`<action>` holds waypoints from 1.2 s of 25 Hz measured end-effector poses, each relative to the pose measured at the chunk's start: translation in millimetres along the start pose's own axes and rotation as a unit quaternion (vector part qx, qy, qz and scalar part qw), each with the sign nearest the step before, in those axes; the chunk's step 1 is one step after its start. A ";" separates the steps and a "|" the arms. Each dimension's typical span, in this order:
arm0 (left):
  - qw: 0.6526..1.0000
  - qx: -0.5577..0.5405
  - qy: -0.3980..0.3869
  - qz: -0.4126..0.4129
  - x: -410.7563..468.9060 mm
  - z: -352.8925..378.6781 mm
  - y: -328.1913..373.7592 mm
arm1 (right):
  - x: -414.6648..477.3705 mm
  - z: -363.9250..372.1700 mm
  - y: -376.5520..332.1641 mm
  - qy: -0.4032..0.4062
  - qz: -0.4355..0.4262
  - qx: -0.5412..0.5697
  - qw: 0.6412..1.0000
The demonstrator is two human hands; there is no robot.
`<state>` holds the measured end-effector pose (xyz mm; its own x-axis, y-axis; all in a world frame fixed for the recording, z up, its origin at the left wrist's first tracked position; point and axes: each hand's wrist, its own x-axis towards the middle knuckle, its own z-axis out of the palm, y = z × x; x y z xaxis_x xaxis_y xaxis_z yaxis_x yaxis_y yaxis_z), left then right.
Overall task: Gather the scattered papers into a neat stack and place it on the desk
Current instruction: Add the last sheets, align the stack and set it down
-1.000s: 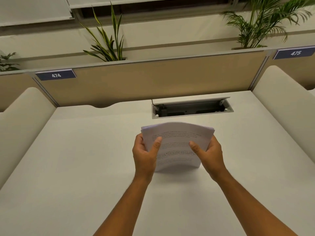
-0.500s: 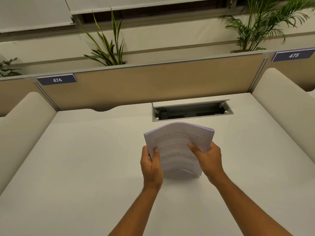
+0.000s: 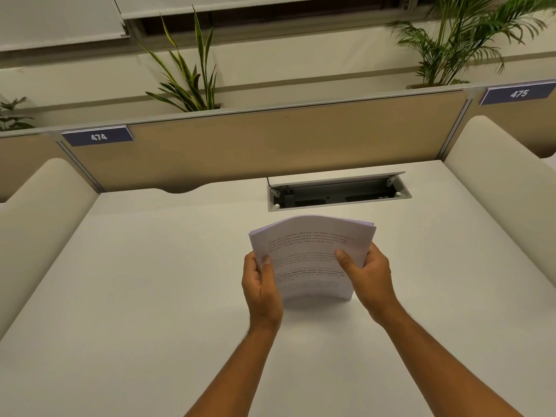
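A stack of white printed papers [image 3: 313, 254] stands nearly upright on its lower edge on the white desk [image 3: 150, 281], bowed toward me, near the desk's middle. My left hand [image 3: 261, 287] grips the stack's left edge with the thumb on the front sheet. My right hand [image 3: 365, 276] grips the right edge the same way. The sheets look lined up, with a slight fan at the top right corner.
An open cable box [image 3: 338, 194] is set into the desk just behind the papers. A tan partition [image 3: 270, 145] with labels 474 and 475 closes the back. Padded side dividers [image 3: 39, 221] flank the desk. Plants stand behind the partition.
My left hand has shifted right and slid lower along the stack's left edge. The stack has turned more upright and bowed; the view has tilted slightly.
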<state>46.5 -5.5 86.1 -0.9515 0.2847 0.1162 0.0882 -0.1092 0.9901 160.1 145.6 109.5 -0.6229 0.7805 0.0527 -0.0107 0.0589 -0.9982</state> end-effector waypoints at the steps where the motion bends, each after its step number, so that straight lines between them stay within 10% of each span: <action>1: 1.000 0.002 -0.001 -0.004 -1.2 1.2 -1.4 | -0.7 0.9 1.5 -0.001 0.001 0.000 1.000; 30: 1.000 0.019 -0.015 -0.003 -15.6 4.2 -19.0 | -3.7 2.5 24.6 0.009 0.001 -0.004 1.000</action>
<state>60.9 -3.9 65.8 -0.9428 0.3138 0.1125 0.0945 -0.0721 0.9929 160.2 142.6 84.7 -0.6083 0.7920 0.0523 -0.0045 0.0624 -0.9980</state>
